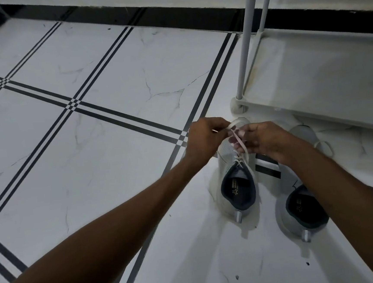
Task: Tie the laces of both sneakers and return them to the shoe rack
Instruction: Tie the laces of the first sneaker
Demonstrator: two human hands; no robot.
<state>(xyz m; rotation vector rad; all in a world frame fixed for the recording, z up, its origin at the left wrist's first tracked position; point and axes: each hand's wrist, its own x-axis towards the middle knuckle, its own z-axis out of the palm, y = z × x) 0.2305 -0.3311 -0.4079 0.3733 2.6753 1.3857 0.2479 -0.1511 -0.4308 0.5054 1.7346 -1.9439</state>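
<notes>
Two pale grey sneakers with dark linings stand side by side on the floor, toes pointing away from me. Over the left sneaker my left hand and my right hand each pinch a strand of its white lace, held taut above the tongue. My right forearm crosses the right sneaker and hides its middle. A loose lace loop lies by its toe.
A white shoe rack stands just beyond the sneakers at the right, its bottom shelf bare and its post rising at the front left corner. White marble tiles with dark stripes spread to the left. A black skirting runs along the far wall.
</notes>
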